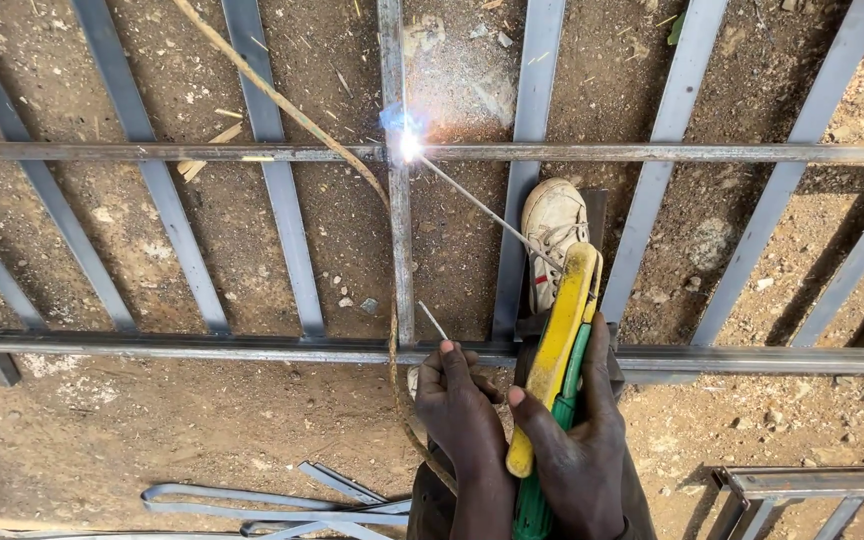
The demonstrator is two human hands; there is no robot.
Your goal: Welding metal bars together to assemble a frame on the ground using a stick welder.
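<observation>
My right hand [577, 450] is clamped around the holder [555, 360], a yellow and green grip that points up and away from me. From its top a thin rod [472, 200] runs up and to the left, and its tip touches the frame [152, 152] where the upper crossbar meets a middle upright. A bright white arc [409, 146] burns at that joint, with a bluish glow just above it.

My left hand [460, 410] sits just beside the right one, touching the holder's left side; its fingers are curled together, and a short thin stub [432, 320] sticks up from above the fingertips. I cannot tell whether I am pinching it.

The frame lies flat on the dirt [102, 430], grey bars crossing two long rails. My shoe [552, 235], pale with laces, stands between two uprights, just above the holder. A tan cable [282, 100] comes down from the upper left, passes near the arc and runs along the middle upright toward my hands. Bent metal strips [282, 500] lie on the dirt at lower left, and another small frame [812, 485] lies at lower right.
</observation>
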